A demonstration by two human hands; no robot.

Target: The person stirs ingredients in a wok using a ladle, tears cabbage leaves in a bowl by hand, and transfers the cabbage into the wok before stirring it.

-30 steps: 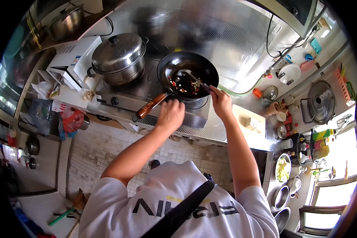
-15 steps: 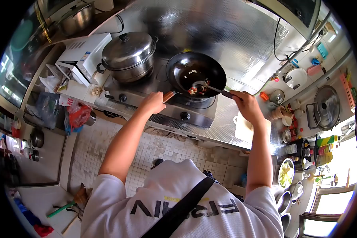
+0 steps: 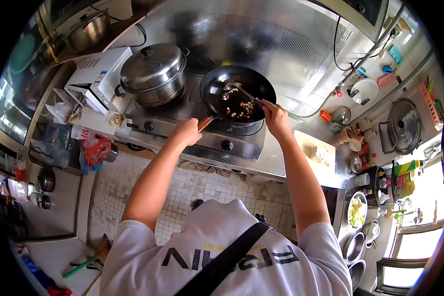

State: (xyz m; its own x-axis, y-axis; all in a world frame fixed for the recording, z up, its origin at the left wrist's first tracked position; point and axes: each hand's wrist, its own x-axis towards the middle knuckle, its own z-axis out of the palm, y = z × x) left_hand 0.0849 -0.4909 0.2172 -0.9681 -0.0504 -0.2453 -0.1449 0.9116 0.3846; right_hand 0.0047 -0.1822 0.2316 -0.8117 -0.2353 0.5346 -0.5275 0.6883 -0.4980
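The left hand, fingers wrapped round the handle of a wok on the stove, should steady it while the right hand, fingers curled round a ladle in the wok, sweeps low through chopped bits too small to identify, the left grip hiding the handle's end.

Left hand gripping wooden handle of black wok, right hand holding spatula inside wok, chopped pieces on wok base, lidded steel pot on stove left of wok.
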